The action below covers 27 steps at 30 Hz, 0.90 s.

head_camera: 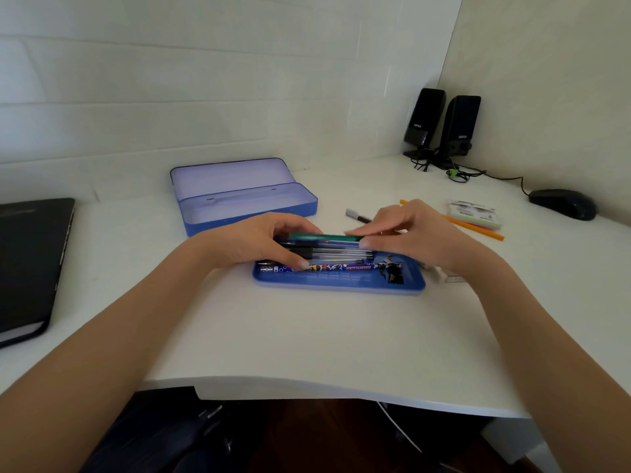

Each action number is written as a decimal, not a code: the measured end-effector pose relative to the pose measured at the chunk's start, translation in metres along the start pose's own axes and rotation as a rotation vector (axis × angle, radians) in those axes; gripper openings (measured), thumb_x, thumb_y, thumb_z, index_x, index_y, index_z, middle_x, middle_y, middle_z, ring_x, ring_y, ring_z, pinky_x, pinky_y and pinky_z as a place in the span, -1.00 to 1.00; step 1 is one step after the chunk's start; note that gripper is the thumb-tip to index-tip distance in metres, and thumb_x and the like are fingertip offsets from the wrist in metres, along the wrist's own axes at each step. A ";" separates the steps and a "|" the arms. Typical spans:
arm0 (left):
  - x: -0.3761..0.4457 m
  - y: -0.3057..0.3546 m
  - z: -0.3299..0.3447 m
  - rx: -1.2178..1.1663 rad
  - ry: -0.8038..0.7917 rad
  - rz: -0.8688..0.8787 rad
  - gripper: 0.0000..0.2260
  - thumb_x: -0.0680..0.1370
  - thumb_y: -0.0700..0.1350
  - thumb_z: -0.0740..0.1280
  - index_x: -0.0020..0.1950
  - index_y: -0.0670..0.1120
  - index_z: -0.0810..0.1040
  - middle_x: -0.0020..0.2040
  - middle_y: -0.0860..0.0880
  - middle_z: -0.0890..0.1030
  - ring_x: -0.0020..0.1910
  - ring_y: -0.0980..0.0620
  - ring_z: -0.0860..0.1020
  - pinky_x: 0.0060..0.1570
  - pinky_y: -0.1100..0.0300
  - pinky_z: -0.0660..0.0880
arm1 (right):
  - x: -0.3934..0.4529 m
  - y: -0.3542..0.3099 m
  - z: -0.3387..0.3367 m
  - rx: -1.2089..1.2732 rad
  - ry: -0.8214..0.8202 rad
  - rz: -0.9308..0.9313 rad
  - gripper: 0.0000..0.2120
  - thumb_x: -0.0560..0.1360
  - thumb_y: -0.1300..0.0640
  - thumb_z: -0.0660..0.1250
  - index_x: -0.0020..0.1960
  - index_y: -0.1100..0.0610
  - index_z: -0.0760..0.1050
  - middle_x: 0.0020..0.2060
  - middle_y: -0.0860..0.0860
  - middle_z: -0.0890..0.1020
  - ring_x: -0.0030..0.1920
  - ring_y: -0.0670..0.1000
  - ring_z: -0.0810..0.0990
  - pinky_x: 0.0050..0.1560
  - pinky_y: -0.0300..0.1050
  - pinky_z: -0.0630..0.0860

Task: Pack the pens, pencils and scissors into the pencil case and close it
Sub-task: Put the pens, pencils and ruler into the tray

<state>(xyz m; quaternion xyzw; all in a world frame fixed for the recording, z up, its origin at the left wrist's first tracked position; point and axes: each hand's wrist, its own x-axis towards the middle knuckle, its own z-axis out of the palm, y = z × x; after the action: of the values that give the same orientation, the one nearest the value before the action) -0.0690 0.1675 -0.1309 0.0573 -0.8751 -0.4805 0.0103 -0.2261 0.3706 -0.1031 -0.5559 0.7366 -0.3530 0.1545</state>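
Note:
A blue tin pencil case (239,203) stands open at the back of the white desk, its lid up and its inside bare. Nearer me lies a blue tray insert (341,285) carrying several pens (334,254) and a patterned pencil (341,268). My left hand (259,244) grips the left ends of the pens. My right hand (409,233) pinches the right end of a green pen (324,237) lying on top of the pile. A grey-capped pen (355,215) and orange pencils (478,230) lie on the desk behind my right hand. No scissors are visible.
A black notebook (30,261) lies at the left edge. Two black speakers (444,124) with cables stand in the back right corner, a dark mouse (563,203) beside them. A pack of sticky notes (474,215) lies by the orange pencils. The desk's front edge is close below the tray.

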 end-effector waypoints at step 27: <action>-0.001 0.002 0.000 0.086 -0.043 -0.016 -0.58 0.39 -0.13 0.50 0.16 0.23 0.53 0.16 0.17 0.55 0.15 0.18 0.52 0.17 0.28 0.43 | 0.009 0.038 -0.010 -0.605 0.394 0.424 -0.76 0.53 -0.08 0.27 0.10 -0.03 0.60 -0.04 -0.04 0.67 -0.02 0.02 0.58 0.19 0.10 0.41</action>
<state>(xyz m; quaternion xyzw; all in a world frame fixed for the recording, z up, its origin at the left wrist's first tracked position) -0.0686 0.1690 -0.1295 0.0542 -0.8945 -0.4435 -0.0149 -0.2622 0.3712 -0.1214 -0.3340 0.9207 -0.1807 -0.0902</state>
